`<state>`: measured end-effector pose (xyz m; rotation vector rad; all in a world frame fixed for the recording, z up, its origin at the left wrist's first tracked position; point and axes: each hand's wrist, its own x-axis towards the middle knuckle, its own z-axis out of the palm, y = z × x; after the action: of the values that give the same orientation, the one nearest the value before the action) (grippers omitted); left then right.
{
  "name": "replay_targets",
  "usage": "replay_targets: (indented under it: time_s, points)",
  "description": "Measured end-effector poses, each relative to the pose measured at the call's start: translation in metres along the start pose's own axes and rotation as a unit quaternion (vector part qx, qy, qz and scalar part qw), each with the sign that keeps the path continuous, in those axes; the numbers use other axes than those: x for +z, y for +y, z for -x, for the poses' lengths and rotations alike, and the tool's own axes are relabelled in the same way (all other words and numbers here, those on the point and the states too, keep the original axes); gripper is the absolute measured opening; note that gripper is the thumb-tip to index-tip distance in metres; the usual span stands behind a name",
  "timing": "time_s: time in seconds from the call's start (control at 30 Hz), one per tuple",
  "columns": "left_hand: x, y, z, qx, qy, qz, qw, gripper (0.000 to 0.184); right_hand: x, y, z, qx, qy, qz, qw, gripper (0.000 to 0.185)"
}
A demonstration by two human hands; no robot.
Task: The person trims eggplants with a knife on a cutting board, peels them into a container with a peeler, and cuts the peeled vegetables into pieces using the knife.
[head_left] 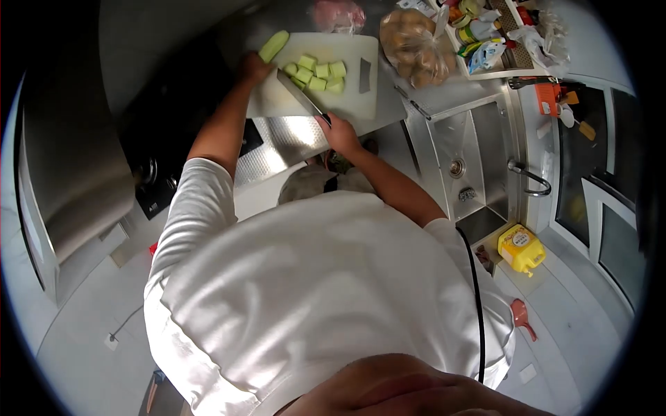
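My right hand [340,134] is closed round the dark handle of a kitchen knife [300,91]. Its blade slants up and left over a white cutting board [361,48]. At the board's left edge my left hand [254,68] is closed on the lower end of a long, peeled, cucumber-like vegetable [275,46]; shadow partly hides the fingers. The knife's tip points toward that hand, with a small gap between them. Several pale green vegetable chunks [317,72] lie in a loose group on the board, to the right of the blade.
Behind the board lies pink stuff in a plastic bag [338,15]. A bag of round brown produce [416,45] and a rack of packets [485,38] stand to the right, above a steel sink [485,128]. Left is a black stovetop [173,118]. A yellow jug [521,248] stands right.
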<state>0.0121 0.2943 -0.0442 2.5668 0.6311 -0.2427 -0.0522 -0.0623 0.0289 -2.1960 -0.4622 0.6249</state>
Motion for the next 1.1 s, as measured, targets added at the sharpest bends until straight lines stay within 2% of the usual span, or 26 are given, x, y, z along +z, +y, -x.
replay_targets:
  time_s: [0.03,0.07,0.13,0.17,0.23,0.27,0.33,0.37,0.43,0.47,0.53,0.57,0.6,0.67,0.7,0.83,0.97,1.07,1.1]
  points:
    - [-0.026,0.026,-0.017,0.009,0.015,-0.056,0.998,0.065,0.013,0.013,-0.004,-0.005,0.043,-0.035,0.998,0.05]
    - [-0.031,0.04,-0.018,-0.023,0.012,-0.056,0.998,0.076,0.012,0.01,-0.003,-0.006,0.058,-0.002,0.998,0.046]
    - [-0.004,0.025,-0.041,0.05,0.071,-0.077,0.993,0.093,0.009,0.009,0.001,0.011,0.061,0.021,0.998,0.045]
    - [0.001,0.021,-0.056,0.057,0.072,-0.074,0.993,0.093,0.005,0.007,0.002,0.013,0.068,0.023,0.997,0.045]
    - [0.005,0.022,-0.077,0.123,-0.01,-0.067,0.99,0.106,-0.002,0.004,0.01,0.008,0.051,-0.006,0.999,0.044]
    - [0.011,0.023,-0.082,0.128,-0.011,-0.064,0.99,0.106,-0.006,0.003,0.012,0.01,0.055,-0.003,0.998,0.044]
    - [0.009,0.031,-0.074,0.069,0.005,-0.072,0.995,0.111,-0.008,0.004,0.016,-0.007,0.073,-0.011,0.997,0.043]
    - [0.009,0.035,-0.066,0.07,0.002,-0.072,0.995,0.111,-0.009,0.004,0.018,0.006,0.072,-0.001,0.997,0.043]
    - [0.001,0.055,-0.045,-0.023,-0.083,-0.18,0.98,0.106,-0.015,0.009,0.018,0.005,0.067,0.011,0.998,0.044]
    - [0.002,0.059,-0.028,-0.027,-0.085,-0.18,0.98,0.106,-0.017,0.012,0.022,0.006,0.061,0.022,0.998,0.045]
    - [0.014,0.055,-0.001,-0.005,-0.058,-0.122,0.991,0.103,-0.027,0.017,0.025,0.019,0.048,0.029,0.998,0.047]
    - [0.024,0.052,0.012,0.037,0.009,-0.131,0.991,0.096,-0.033,0.019,0.024,0.031,0.041,0.035,0.998,0.049]
    - [0.025,0.053,0.028,0.032,0.008,-0.131,0.991,0.096,-0.036,0.026,0.025,0.03,0.036,0.035,0.998,0.049]
    - [0.028,0.06,0.061,0.005,0.088,-0.024,0.996,0.086,-0.04,0.041,0.022,0.012,0.022,0.029,0.999,0.052]
    - [0.026,0.06,0.073,-0.015,0.092,-0.056,0.994,0.074,-0.044,0.044,0.02,0.029,0.0,0.047,0.998,0.055]
    - [0.022,0.072,0.116,-0.093,0.04,-0.045,0.994,0.066,-0.05,0.056,0.01,0.018,-0.012,0.06,0.998,0.054]
    - [0.034,0.08,0.169,-0.172,0.042,-0.001,0.984,0.062,-0.063,0.049,0.009,0.025,-0.026,0.037,0.999,0.048]
    - [0.05,0.079,0.212,-0.135,0.065,0.077,0.986,0.077,-0.06,0.055,0.007,0.015,-0.035,0.053,0.998,0.046]
    - [0.057,0.081,0.223,-0.101,0.114,0.086,0.985,0.086,-0.062,0.052,0.008,0.007,-0.036,0.049,0.998,0.047]
